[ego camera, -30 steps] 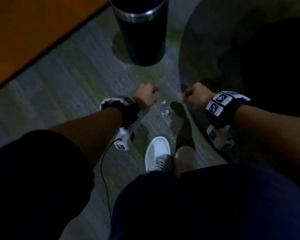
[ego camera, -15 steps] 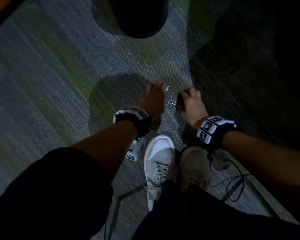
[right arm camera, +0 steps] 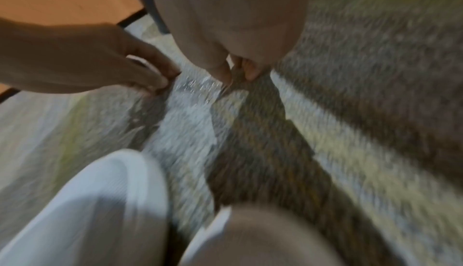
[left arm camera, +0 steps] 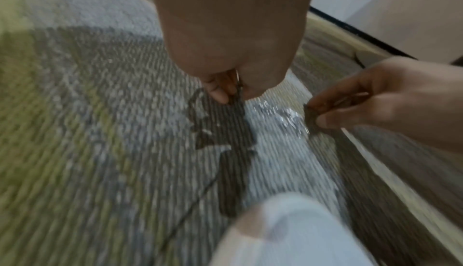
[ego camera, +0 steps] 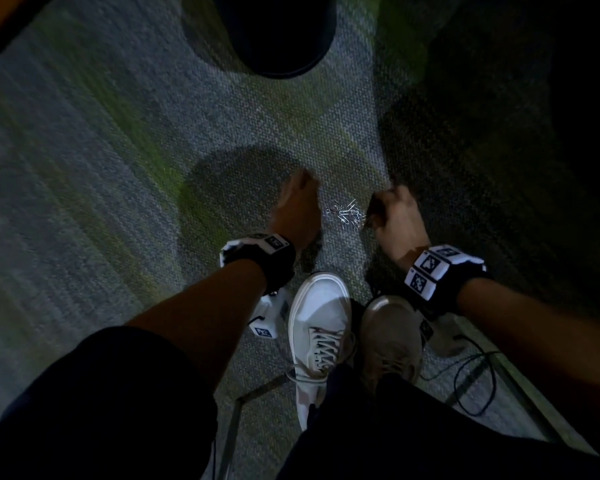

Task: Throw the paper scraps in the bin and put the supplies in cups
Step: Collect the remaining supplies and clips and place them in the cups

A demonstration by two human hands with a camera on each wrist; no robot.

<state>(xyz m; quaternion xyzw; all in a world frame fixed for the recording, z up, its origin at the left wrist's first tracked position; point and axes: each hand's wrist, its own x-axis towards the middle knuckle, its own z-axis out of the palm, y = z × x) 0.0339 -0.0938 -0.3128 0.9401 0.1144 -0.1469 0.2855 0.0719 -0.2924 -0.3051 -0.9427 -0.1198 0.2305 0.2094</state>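
Moved: both hands now wider apart than before, clips bare between them
Clips (ego camera: 344,213): on carpet (ego camera: 118,168)
Left hand (ego camera: 300,211): fingers pinching clips
Right hand (ego camera: 397,220): fingers pinching something dark
Bin (ego camera: 278,32): beyond

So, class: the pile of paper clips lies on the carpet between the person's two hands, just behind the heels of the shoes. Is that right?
Not quite. The paper clips do lie on the carpet between the left hand and right hand, but ahead of the toes of the shoes, not behind the heels. The head view shows it.
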